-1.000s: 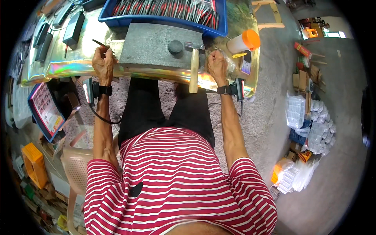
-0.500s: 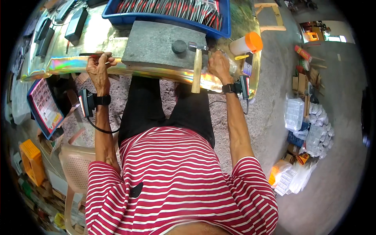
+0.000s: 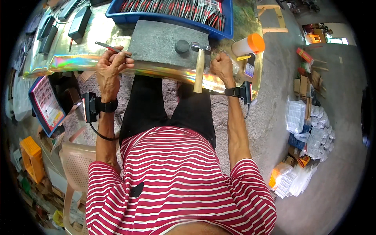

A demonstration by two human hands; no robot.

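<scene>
My left hand [image 3: 109,68] is closed on a slim dark metal tool [image 3: 105,46] with a red mark near the fingers. One end of it points to the far left; its exact kind does not show. At the right, my right hand [image 3: 222,66] is curled closed beside a crumpled clear plastic bag [image 3: 235,67]; what its fingers hold is hidden. Between the hands lies a grey stone slab [image 3: 152,43] bearing a round black rubber-like block [image 3: 181,46]. A hammer [image 3: 199,68] rests with its metal head on the slab, its wooden handle reaching over the near edge.
Behind the slab sits a blue bin [image 3: 168,18] packed with many slim red-and-dark pieces. An orange-lidded jar [image 3: 247,44] and a yellow-handled tool [image 3: 243,57] stand at right. Dark box-shaped devices [image 3: 80,24] occupy the far left. A plastic chair [image 3: 80,162] is beside me.
My left hand has moved right toward the slab, and the slim tool in it has tilted. My right hand has curled tighter, staying near the plastic bag.
</scene>
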